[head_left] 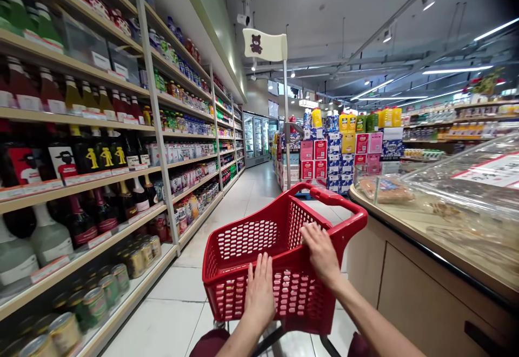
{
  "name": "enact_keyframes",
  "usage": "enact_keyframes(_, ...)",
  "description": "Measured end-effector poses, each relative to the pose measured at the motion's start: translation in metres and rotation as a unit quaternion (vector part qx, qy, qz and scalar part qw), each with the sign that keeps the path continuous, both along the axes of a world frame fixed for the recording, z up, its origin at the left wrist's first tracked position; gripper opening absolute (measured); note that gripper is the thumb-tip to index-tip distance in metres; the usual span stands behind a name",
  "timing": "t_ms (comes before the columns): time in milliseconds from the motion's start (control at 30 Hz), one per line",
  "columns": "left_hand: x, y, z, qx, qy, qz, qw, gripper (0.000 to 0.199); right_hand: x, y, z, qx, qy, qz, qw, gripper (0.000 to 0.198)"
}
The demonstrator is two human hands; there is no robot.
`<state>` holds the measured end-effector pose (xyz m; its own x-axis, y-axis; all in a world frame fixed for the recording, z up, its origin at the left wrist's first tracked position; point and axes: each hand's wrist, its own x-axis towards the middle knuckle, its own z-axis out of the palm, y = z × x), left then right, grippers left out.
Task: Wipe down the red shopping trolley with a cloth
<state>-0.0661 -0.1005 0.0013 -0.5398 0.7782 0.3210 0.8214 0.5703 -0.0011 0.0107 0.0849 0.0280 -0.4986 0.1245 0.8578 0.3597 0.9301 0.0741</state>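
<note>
A red plastic shopping cart (302, 322) with perforated basket walls stands before me, turned sideways, its handle toward the far right. My left hand (260, 289) lies flat against the near side of the basket, fingers stretched and together, tips at the rim. Farther right, my right hand (322, 251) is over the same rim near the handle end, fingers bent over the edge toward the inside. No goods show in the visible part of the basket. A pole rising by the cart bears a cream flag (265, 46) with a dark bear on it.
Shelves (162, 157) of bottles and cans line the left. At the right, a wooden counter (430, 292) with clear covers comes close to the cart. Stacked drink cartons (320, 157) stand ahead. A tiled aisle (247, 186) leads to glass-door fridges (257, 135).
</note>
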Motion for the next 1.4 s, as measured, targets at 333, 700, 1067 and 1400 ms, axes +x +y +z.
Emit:
enact_keyframes(333,-0.017,-0.032,-0.008,0.043,0.016,0.087,0.995,0.077,-0.013,-0.028,-0.016,0.019,-0.013,0.061,0.998,0.058)
enact_keyframes(700,-0.030,-0.062,-0.008,0.036,0.010,0.109,0.993,0.074,-0.030,-0.052,-0.023,0.015,-0.018,0.058,0.998,0.057)
enact_keyframes(1067,-0.041,-0.095,-0.008,0.044,-0.009,0.162,0.986,0.075,-0.056,-0.094,-0.036,0.008,-0.027,0.119,0.992,0.058)
enact_keyframes(1400,-0.050,-0.125,-0.004,0.027,-0.050,0.168,0.984,0.079,-0.088,-0.150,-0.047,0.031,-0.042,0.209,0.977,0.054)
